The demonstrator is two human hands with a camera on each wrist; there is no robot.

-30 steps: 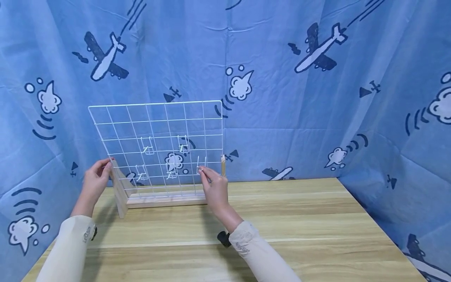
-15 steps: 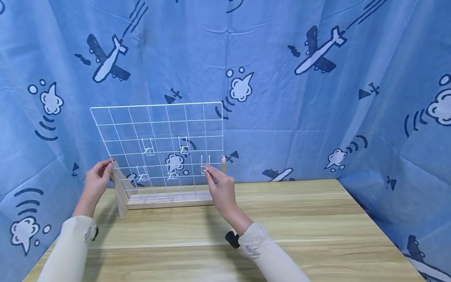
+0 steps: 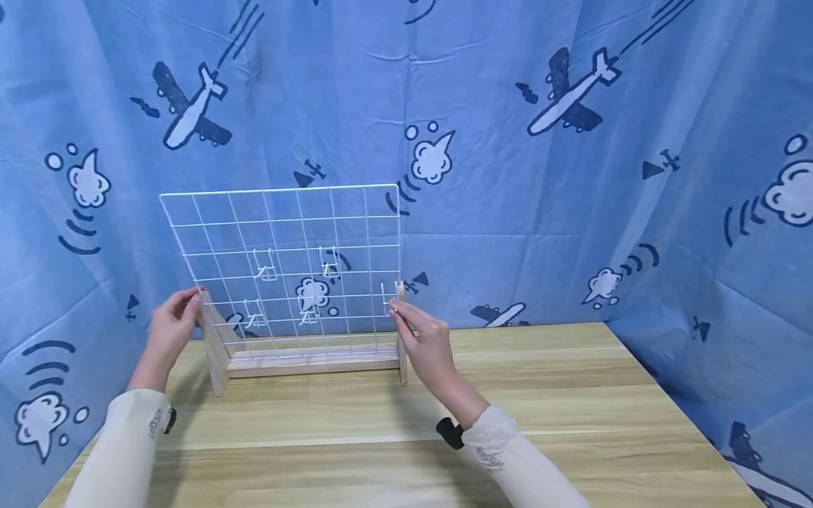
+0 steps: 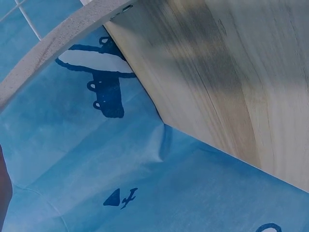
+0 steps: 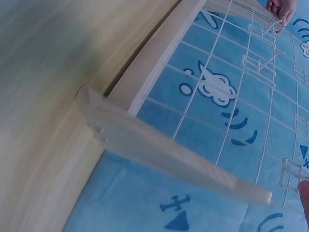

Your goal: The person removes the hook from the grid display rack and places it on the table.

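Observation:
A white wire grid panel [image 3: 279, 189] leans back in a wooden stand [image 3: 311, 365] on the table. My left hand [image 3: 171, 324] grips the upper end of the stand's left side board [image 3: 216, 353], thumb in front. Between thumb and fingertips, my right hand [image 3: 428, 349] pinches a white wire hook [image 5: 288, 173] against the grid's right edge, just by the top of the right side board [image 5: 169, 150]. The fingers cover part of this hook in the head view. Several similar hooks hang on the grid, among them an upper-left hook [image 3: 267, 272] and an upper-middle hook [image 3: 331, 269].
The stand is on a wood-grain table [image 3: 540, 395], left of its middle and near the back edge. A blue curtain [image 3: 495, 183] with printed planes and clouds hangs close behind and around the table. A dark wrist strap piece [image 3: 450, 432] is under the right sleeve.
My right hand has moved rightward along the grid with the hook, from the second-last column to the right edge. My left hand stays on the side board.

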